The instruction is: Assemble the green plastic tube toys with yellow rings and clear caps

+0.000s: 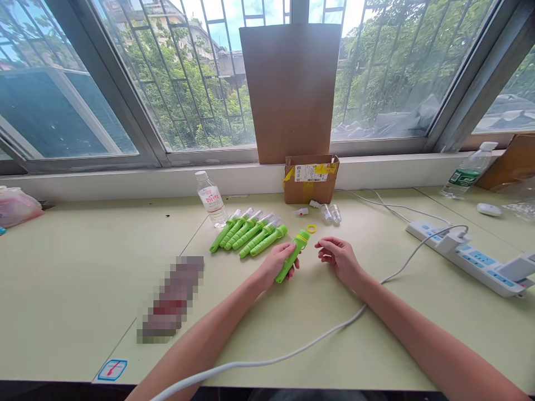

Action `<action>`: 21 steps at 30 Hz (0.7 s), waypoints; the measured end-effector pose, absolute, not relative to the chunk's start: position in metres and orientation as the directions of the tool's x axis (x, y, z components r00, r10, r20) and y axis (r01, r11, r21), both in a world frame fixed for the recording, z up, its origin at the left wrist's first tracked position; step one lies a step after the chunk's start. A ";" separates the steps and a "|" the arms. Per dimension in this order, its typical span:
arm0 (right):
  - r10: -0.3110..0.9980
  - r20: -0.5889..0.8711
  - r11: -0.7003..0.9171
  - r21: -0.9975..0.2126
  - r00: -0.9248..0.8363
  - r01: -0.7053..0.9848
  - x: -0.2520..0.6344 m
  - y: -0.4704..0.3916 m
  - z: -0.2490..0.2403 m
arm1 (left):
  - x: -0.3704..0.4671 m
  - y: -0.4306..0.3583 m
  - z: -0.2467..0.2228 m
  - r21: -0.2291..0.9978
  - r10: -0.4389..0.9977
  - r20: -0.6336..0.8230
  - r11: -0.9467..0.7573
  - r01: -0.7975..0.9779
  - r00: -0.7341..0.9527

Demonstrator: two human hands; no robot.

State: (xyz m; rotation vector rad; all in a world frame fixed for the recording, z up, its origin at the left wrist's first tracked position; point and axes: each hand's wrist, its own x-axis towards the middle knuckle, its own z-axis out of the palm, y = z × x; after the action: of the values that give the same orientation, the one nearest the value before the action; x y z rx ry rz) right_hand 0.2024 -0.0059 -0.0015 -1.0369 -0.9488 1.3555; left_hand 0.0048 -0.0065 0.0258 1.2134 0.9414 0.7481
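Observation:
My left hand (276,264) is closed around a green flashlight-shaped plastic tube (289,262), its ribbed head pointing up and away with a yellowish band near it. Just to the right, my right hand (340,260) hovers over the table with loosely bent fingers and nothing visible in them. A small yellow ring (311,229) lies beyond both hands. Left of the held tube, several similar green tubes (246,231) lie slanted in a row, most with clear ends. The nearest one (270,240) has no clear end. Behind the ring are clear plastic caps (330,214) and small white pieces (300,211).
A water bottle (211,200) stands behind the row. Farther back is a cardboard box (310,181). A white power strip (468,259) lies right, and a white cable (292,352) crosses near my forearms. A blurred flat object (171,301) lies left.

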 end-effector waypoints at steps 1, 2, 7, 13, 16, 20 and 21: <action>0.998 -0.054 -0.048 -0.956 0.016 -0.289 0.202 -0.006 -0.001 | 0.005 -0.006 0.026 0.978 0.880 -0.192 0.208 0.012 0.435; 0.998 -0.054 -0.047 -0.957 0.018 -0.287 0.202 -0.006 -0.001 | 0.005 -0.006 0.025 0.978 0.880 -0.192 0.207 0.012 0.435; 0.999 -0.052 -0.050 -0.961 0.001 -0.274 0.201 -0.007 0.001 | 0.005 -0.006 0.024 0.977 0.877 -0.193 0.211 0.007 0.441; 0.999 -0.026 -0.033 -0.968 -0.030 -0.247 0.200 -0.008 0.001 | 0.005 -0.005 0.024 0.977 0.878 -0.192 0.212 0.003 0.439; 0.999 -0.030 -0.038 -0.968 -0.034 -0.247 0.201 -0.008 0.000 | 0.005 -0.006 0.025 0.977 0.877 -0.193 0.213 0.005 0.439; 0.998 -0.042 -0.051 -0.969 -0.039 -0.242 0.201 -0.007 -0.002 | 0.004 -0.007 0.027 0.976 0.876 -0.201 0.215 0.016 0.438; 0.998 -0.045 -0.053 -0.969 -0.037 -0.241 0.201 -0.007 -0.002 | 0.004 -0.007 0.027 0.976 0.876 -0.202 0.216 0.019 0.439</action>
State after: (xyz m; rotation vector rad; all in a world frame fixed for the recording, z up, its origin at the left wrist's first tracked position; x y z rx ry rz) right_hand 0.2014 -0.0067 -0.0017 -1.0466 -1.0247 1.3735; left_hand 0.0044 -0.0070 0.0272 1.2114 0.9463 0.7368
